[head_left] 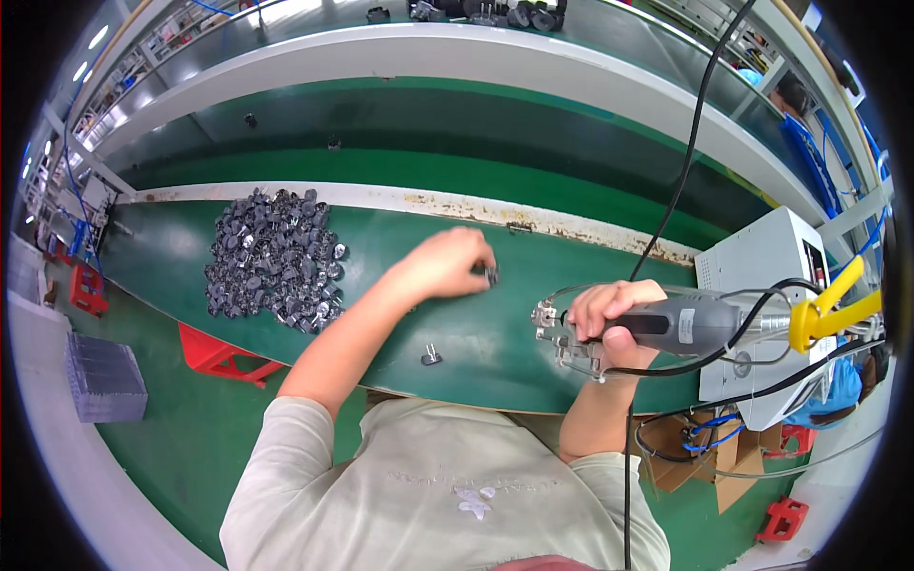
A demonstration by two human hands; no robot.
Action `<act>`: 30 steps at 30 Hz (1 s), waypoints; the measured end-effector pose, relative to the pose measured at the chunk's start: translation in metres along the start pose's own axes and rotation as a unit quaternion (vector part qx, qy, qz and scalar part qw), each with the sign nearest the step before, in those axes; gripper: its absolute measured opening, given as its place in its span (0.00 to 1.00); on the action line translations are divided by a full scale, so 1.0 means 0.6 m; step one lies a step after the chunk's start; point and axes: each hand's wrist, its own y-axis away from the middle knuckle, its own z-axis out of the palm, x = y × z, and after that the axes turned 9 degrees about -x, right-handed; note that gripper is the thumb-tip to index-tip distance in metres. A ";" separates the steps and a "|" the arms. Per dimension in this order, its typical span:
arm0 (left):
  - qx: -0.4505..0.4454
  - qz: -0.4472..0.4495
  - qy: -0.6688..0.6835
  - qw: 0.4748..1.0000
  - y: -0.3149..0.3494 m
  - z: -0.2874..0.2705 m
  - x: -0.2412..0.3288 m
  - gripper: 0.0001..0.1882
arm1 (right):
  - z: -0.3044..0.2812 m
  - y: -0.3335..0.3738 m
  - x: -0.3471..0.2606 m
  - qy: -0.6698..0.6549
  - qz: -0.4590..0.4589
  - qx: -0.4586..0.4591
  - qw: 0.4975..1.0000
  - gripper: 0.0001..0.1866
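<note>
My left hand [449, 264] is over the middle of the green bench, fingers pinched on a small dark plug part [491, 276]. A similar dark plug part [431, 355] with two metal prongs lies alone on the bench nearer my body. Farther left is a large heap of such dark plug parts [276, 262]. My right hand [619, 319] is wrapped round a grey corded power tool [700, 325], held level at the right. At the tool's front end is a fitting of metal and clear pieces [557, 328], which points left toward my left hand.
A white machine box [762, 262] stands at the bench's right end. Black cables and a yellow bracket [838, 309] hang around the tool. Beyond the bench's rusty white rim [457, 205] runs another green surface. A red stool [214, 352] and an open cardboard box [728, 476] are below.
</note>
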 end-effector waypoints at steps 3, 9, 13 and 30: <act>0.153 -0.052 -0.023 0.987 -0.075 -0.037 -0.075 0.15 | 0.005 0.004 0.014 -0.006 0.040 0.048 0.998 0.16; 0.173 -0.061 -0.065 0.981 -0.035 -0.060 -0.068 0.29 | -0.010 0.017 0.017 0.047 0.083 0.091 0.991 0.15; -0.060 -0.186 -0.047 0.980 0.148 -0.076 -0.015 0.33 | -0.008 0.019 0.013 0.056 0.095 0.099 0.989 0.17; 0.050 0.045 0.022 0.998 0.027 0.080 0.053 0.16 | -0.009 0.006 0.023 0.023 0.078 0.085 0.993 0.13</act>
